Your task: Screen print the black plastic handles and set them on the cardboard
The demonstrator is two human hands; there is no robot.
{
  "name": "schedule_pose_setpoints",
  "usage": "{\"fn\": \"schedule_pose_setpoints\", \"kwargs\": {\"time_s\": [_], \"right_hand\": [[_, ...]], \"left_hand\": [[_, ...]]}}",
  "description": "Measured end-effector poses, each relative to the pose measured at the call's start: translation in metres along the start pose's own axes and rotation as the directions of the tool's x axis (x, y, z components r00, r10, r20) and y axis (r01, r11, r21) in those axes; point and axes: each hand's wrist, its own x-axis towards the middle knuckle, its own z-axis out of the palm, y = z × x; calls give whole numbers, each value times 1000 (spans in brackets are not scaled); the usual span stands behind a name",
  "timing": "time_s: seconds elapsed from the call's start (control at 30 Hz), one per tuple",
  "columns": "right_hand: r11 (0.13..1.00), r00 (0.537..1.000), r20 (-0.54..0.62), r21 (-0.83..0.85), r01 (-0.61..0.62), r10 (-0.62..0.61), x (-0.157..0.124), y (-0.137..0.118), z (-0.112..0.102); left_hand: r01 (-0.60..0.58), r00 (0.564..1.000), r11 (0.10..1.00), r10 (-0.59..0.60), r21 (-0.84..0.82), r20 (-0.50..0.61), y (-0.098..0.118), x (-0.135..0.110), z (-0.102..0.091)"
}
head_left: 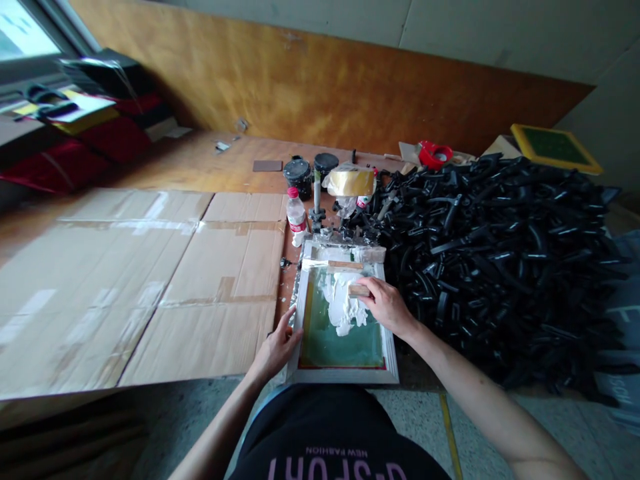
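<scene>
In front of me lies a screen printing frame (391, 357) with pale edges and a green mesh. Thick white ink (345, 303) is smeared over the mesh's upper middle. My right hand (389, 305) is closed around the wooden handle of a squeegee (359, 291), held at the ink; its blade is hidden. At the frame's left edge, my left hand (280, 343) grips the side rail with thumb and forefinger; its other fingers are mostly hidden. A small dark spot shows at that hand, too small to name. A wooden strip (345, 265) lies across the frame's far end.
A large heap of black plastic parts (480, 267) crowds the right side. Flattened cardboard (210, 267) covers the left. Behind the frame stand a red-capped bottle (295, 212), black tubs (297, 175), a metal post (317, 193) and a tape roll (351, 180). A yellow-framed screen (557, 148) sits far right.
</scene>
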Motion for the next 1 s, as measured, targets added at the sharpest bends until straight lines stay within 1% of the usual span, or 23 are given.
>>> {"fn": "schedule_pose_setpoints", "kwargs": {"time_s": [0.07,0.1,0.13,0.17,0.2,0.23,0.3,0.33,0.37,0.4,0.5,0.6,0.63,0.67,0.7,0.77,0.8,0.87,0.9,0.93,1.0], "right_hand": [[999,999,10,-30,39,-38,-1,-2,3],[997,998,22,-53,58,-57,-1,-4,4],[994,996,42,-81,80,-77,-1,-6,4],[988,993,64,-110,108,-101,0,-9,4],[980,988,88,-137,142,-130,2,-12,3],[971,981,109,-160,178,-162,4,-16,1],[951,965,139,-189,244,-220,10,-24,0],[942,957,150,-194,274,-248,13,-27,-1],[935,950,161,-194,298,-269,16,-30,-1],[930,944,172,-193,313,-282,18,-32,0],[926,937,201,-195,323,-285,22,-35,0],[941,938,226,-155,302,-264,26,-29,-5],[949,941,223,-131,288,-254,28,-23,-9],[959,950,204,-110,260,-235,30,-15,-13],[971,966,167,-103,215,-197,34,-5,-18],[987,997,52,-147,65,-58,41,22,-24],[981,999,-8,-192,-34,33,45,37,-25],[931,974,-80,-289,-225,211,51,66,-21],[898,956,-82,-328,-293,282,53,78,-17],[871,940,-66,-358,-335,335,54,87,-12],[848,924,-17,-393,-357,381,54,98,-3]], "left_hand": [[-21,1000,993,23,115,-16,5,1,-4],[-47,997,981,58,187,-56,10,2,-6],[-85,987,963,117,257,-112,17,3,-8],[-140,966,937,200,320,-162,26,4,-10],[-215,935,904,299,370,-189,37,6,-11],[-307,896,861,405,405,-181,49,8,-12],[-496,805,746,587,443,-87,76,13,-11],[-565,761,684,648,460,-28,89,16,-9],[-608,730,633,683,480,23,101,18,-7],[-625,714,595,698,505,61,111,21,-5],[-607,712,531,694,591,108,130,27,1],[-598,704,495,701,630,117,134,31,3],[-594,707,508,700,624,103,132,32,2],[-585,717,538,692,607,77,130,33,1],[-567,737,586,675,579,39,127,34,1],[-513,793,706,607,488,-45,121,37,-2],[-476,825,766,559,432,-82,118,38,-2],[-385,888,865,442,321,-128,112,39,-3],[-335,913,902,382,271,-141,109,40,-3],[-289,934,931,325,223,-149,106,41,-2],[-210,960,969,229,128,-158,100,42,0]]}}
